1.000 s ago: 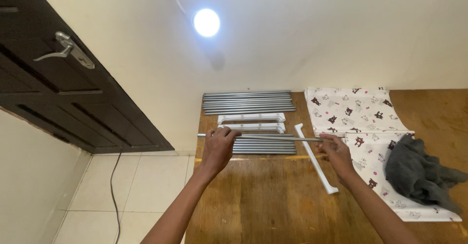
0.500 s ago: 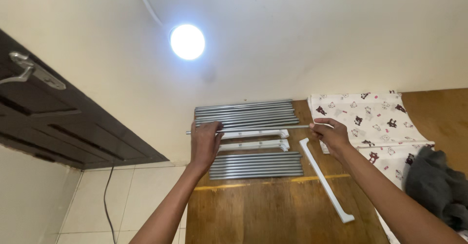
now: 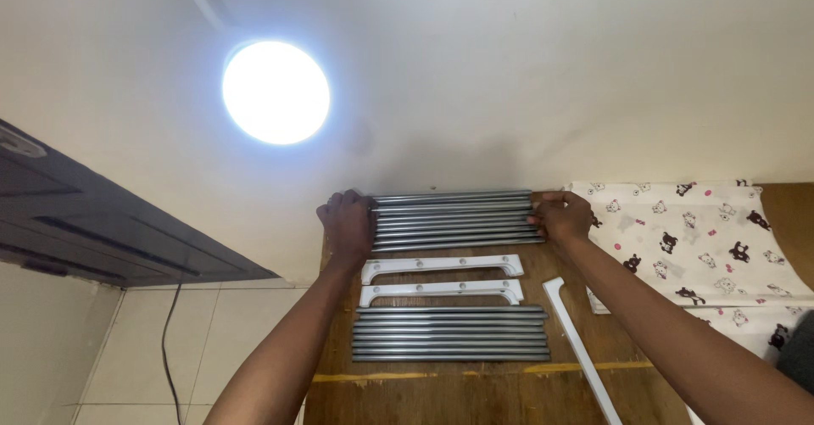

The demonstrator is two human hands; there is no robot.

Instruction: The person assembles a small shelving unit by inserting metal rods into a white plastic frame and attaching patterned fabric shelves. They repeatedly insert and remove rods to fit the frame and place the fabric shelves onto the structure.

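Note:
My left hand [image 3: 348, 221] is curled around the left ends of a far row of several grey metal rods [image 3: 454, 220]. My right hand [image 3: 560, 217] grips the right ends of the same row. Both hands close on one grey rod lying among the others against the wall. The rods lie side by side on a wooden board [image 3: 475, 399]. Just nearer lie two white plastic brackets [image 3: 441, 267], then a second row of grey rods [image 3: 449, 333].
A long white bar [image 3: 581, 349] lies slanted to the right of the near rods. A printed cloth with small bears [image 3: 695, 238] covers the board's right side, with a dark garment [image 3: 797, 349] at the edge. A round lamp [image 3: 275, 92], dark door [image 3: 102, 230] and cable [image 3: 165, 340] are at left.
Both hands carried a thin grey rod away from me, from above the near rows up to the far row by the wall. The view tilted upward.

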